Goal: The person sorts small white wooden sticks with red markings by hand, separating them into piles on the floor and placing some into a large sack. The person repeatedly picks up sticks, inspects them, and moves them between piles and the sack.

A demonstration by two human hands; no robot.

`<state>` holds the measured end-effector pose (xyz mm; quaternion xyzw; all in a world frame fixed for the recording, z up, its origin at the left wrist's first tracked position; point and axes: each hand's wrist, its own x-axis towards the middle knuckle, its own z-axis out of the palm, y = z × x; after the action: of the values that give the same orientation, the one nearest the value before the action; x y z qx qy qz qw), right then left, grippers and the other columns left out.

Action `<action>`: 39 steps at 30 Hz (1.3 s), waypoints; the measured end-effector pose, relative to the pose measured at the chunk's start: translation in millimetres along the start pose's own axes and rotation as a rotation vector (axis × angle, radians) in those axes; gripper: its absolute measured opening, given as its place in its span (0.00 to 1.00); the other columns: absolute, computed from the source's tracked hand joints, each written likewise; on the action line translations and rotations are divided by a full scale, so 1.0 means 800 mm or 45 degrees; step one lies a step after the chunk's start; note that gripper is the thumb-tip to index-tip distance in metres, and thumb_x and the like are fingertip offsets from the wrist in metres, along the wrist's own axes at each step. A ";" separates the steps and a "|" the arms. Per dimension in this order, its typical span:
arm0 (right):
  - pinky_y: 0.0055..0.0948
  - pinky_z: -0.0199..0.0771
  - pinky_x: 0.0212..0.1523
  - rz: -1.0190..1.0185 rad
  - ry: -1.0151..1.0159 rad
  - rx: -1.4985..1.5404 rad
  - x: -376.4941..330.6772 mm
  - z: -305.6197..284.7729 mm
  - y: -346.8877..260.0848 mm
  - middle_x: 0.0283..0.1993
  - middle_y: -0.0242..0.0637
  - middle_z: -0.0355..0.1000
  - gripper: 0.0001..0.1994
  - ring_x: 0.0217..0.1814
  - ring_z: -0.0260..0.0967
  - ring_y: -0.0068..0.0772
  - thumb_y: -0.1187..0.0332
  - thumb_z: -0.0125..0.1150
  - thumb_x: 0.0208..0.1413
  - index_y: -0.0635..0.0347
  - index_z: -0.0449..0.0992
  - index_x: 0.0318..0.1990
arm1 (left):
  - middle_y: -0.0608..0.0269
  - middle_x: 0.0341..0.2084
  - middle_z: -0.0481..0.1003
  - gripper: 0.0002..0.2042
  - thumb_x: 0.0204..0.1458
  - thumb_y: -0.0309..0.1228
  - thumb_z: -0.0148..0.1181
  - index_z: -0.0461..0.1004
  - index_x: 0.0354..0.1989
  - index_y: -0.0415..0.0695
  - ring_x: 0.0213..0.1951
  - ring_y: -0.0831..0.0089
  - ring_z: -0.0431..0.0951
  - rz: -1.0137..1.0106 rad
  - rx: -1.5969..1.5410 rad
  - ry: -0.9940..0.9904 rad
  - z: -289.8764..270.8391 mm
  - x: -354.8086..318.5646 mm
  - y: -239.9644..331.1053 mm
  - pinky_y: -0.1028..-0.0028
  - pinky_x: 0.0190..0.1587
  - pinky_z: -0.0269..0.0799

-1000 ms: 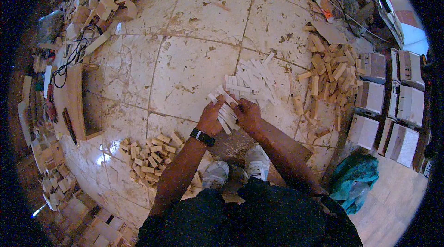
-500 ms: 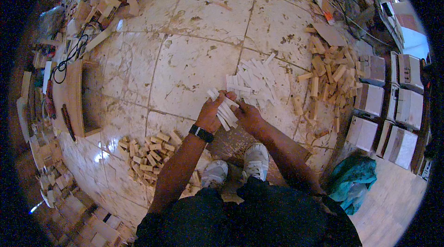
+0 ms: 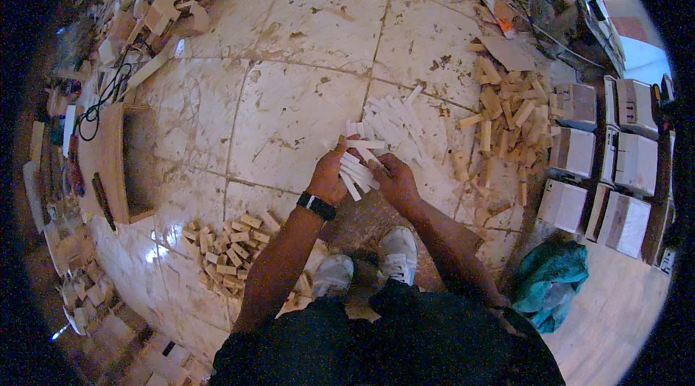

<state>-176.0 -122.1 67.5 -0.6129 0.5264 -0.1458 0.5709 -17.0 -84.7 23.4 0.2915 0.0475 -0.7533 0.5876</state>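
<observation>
Several thin white strips (image 3: 352, 178), perhaps wood, are fanned out in my left hand (image 3: 328, 177), whose fingers are closed round them. The wrist above it wears a dark watch (image 3: 316, 206). My right hand (image 3: 397, 182) is beside it, its fingers pinched at the end of a pale strip (image 3: 370, 155) that slants toward the left hand. Just beyond both hands, a loose pile of similar white strips (image 3: 397, 123) lies on the tiled floor.
Small wood blocks (image 3: 232, 248) are heaped at the near left, and longer wood pieces (image 3: 510, 115) at the right. Farther right stand white boxes (image 3: 572, 151) and a green plastic bag (image 3: 554, 281). On the left are a wooden box (image 3: 105, 165) and piled offcuts (image 3: 170, 6).
My hands have drawn slightly apart; the right has shifted a little to the right, with its strip. The view has shifted slightly.
</observation>
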 end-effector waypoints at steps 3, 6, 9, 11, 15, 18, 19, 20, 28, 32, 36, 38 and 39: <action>0.33 0.67 0.34 -0.032 0.169 -0.077 0.013 -0.016 0.008 0.31 0.46 0.71 0.14 0.32 0.68 0.35 0.62 0.55 0.55 0.67 0.70 0.39 | 0.50 0.41 0.73 0.21 0.59 0.42 0.45 0.64 0.50 0.35 0.41 0.61 0.76 -0.095 0.099 0.042 0.010 0.009 -0.001 0.65 0.44 0.73; 0.33 0.67 0.29 0.131 0.365 -0.296 0.021 -0.030 0.019 0.28 0.46 0.70 0.16 0.28 0.67 0.34 0.59 0.57 0.53 0.67 0.70 0.37 | 0.48 0.42 0.73 0.23 0.59 0.42 0.44 0.63 0.50 0.32 0.39 0.60 0.76 -0.154 0.094 -0.012 0.019 0.014 0.002 0.63 0.45 0.73; 0.31 0.65 0.23 0.015 0.490 -0.386 0.017 -0.027 0.029 0.24 0.43 0.70 0.18 0.22 0.65 0.30 0.57 0.59 0.52 0.68 0.71 0.37 | 0.46 0.45 0.71 0.25 0.59 0.42 0.45 0.59 0.53 0.30 0.43 0.58 0.74 -0.251 0.259 0.225 0.021 0.011 0.010 0.62 0.47 0.72; 0.29 0.64 0.20 0.023 0.363 -0.276 0.010 -0.018 0.034 0.23 0.40 0.69 0.19 0.20 0.64 0.27 0.56 0.59 0.52 0.67 0.71 0.37 | 0.46 0.49 0.67 0.26 0.58 0.41 0.46 0.56 0.56 0.32 0.48 0.58 0.71 -0.178 0.124 0.126 0.021 0.009 0.009 0.63 0.50 0.70; 0.24 0.64 0.19 0.367 -0.080 0.172 -0.002 0.000 0.031 0.25 0.33 0.69 0.18 0.21 0.63 0.22 0.56 0.57 0.54 0.65 0.73 0.38 | 0.49 0.55 0.62 0.27 0.57 0.41 0.49 0.54 0.59 0.36 0.54 0.60 0.66 -0.040 0.136 0.130 0.014 0.004 0.004 0.64 0.54 0.66; 0.25 0.65 0.19 0.252 -0.114 0.202 -0.005 -0.001 0.023 0.25 0.33 0.69 0.18 0.21 0.64 0.23 0.56 0.56 0.54 0.65 0.73 0.36 | 0.52 0.55 0.62 0.28 0.55 0.41 0.51 0.54 0.59 0.37 0.55 0.61 0.65 0.034 0.110 0.098 0.011 0.004 -0.001 0.65 0.57 0.63; 0.24 0.66 0.19 0.206 -0.110 0.177 -0.005 -0.003 0.020 0.25 0.33 0.69 0.18 0.21 0.63 0.22 0.56 0.56 0.54 0.66 0.73 0.36 | 0.52 0.54 0.63 0.28 0.55 0.41 0.52 0.54 0.59 0.37 0.55 0.61 0.65 0.076 0.098 0.080 0.010 0.004 -0.004 0.65 0.57 0.62; 0.24 0.66 0.19 0.168 -0.098 0.160 -0.005 -0.005 0.017 0.25 0.32 0.69 0.18 0.21 0.63 0.22 0.56 0.56 0.55 0.66 0.73 0.35 | 0.53 0.54 0.63 0.27 0.55 0.41 0.52 0.55 0.58 0.37 0.55 0.61 0.65 0.081 0.084 0.068 0.010 0.005 -0.004 0.64 0.57 0.62; 0.46 0.70 0.33 0.008 -0.008 -0.738 -0.003 -0.008 0.005 0.29 0.55 0.72 0.19 0.32 0.70 0.55 0.54 0.55 0.51 0.66 0.72 0.34 | 0.56 0.48 0.68 0.21 0.54 0.40 0.54 0.61 0.51 0.39 0.52 0.63 0.67 0.083 -0.055 0.092 -0.001 0.008 -0.014 0.64 0.52 0.65; 0.44 0.68 0.30 -0.078 -0.025 -0.686 -0.006 -0.024 0.003 0.25 0.56 0.70 0.19 0.28 0.70 0.55 0.55 0.55 0.53 0.68 0.72 0.31 | 0.57 0.45 0.69 0.19 0.54 0.38 0.54 0.62 0.49 0.39 0.50 0.64 0.68 0.215 -0.081 0.024 -0.019 0.011 -0.024 0.64 0.52 0.65; 0.43 0.68 0.30 -0.058 -0.057 -0.522 -0.009 -0.058 -0.002 0.26 0.56 0.71 0.20 0.29 0.71 0.51 0.54 0.56 0.52 0.67 0.73 0.32 | 0.58 0.46 0.69 0.19 0.54 0.37 0.53 0.61 0.49 0.39 0.50 0.65 0.68 0.268 -0.123 -0.008 -0.036 0.011 -0.010 0.64 0.53 0.64; 0.41 0.68 0.31 0.217 0.087 -0.268 -0.007 -0.070 -0.006 0.26 0.55 0.71 0.20 0.27 0.71 0.48 0.53 0.57 0.52 0.67 0.73 0.33 | 0.58 0.46 0.68 0.20 0.53 0.38 0.54 0.60 0.50 0.39 0.50 0.65 0.68 0.183 -0.223 -0.076 -0.036 0.007 -0.002 0.64 0.53 0.65; 0.40 0.69 0.31 0.108 0.204 -0.404 -0.006 -0.071 -0.008 0.26 0.53 0.71 0.20 0.27 0.70 0.45 0.53 0.58 0.52 0.67 0.73 0.34 | 0.59 0.47 0.68 0.21 0.53 0.38 0.54 0.60 0.51 0.39 0.50 0.65 0.68 0.152 -0.261 -0.153 -0.033 0.007 0.001 0.65 0.53 0.65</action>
<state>-219.1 -150.5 92.7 -0.6592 0.6118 -0.0849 0.4289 -6.8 -79.2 -1.0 0.1864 0.0717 -0.7244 0.6598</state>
